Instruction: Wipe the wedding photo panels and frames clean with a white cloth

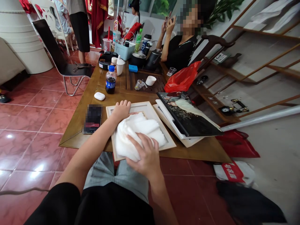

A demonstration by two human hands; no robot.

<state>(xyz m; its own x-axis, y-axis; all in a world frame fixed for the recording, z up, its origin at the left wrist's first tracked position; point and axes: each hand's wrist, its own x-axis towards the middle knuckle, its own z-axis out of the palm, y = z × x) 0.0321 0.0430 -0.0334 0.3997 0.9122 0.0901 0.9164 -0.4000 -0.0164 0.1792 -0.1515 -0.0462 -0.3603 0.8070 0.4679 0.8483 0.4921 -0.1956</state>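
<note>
A light wooden picture frame (pixel 167 143) lies at the table's near edge, its near corner jutting past it. My left hand (pixel 122 110) presses on the frame's far left part, fingers closed over the far edge. Bunched on the frame is a thick white cloth (pixel 150 128) that hides most of its middle. My right hand (pixel 145 153) grips the near side of this cloth, fingers curved over the folds and thumb toward me. What lies beneath the cloth is hidden.
On the wooden table (pixel 79 125) are a phone (pixel 93 118), a white earbud case (pixel 99 96), a cola bottle (pixel 111 79) and a red plastic bag (pixel 182 78). Large photo panels (pixel 187 115) are stacked right of the frame. A person (pixel 180 50) sits at the far right side.
</note>
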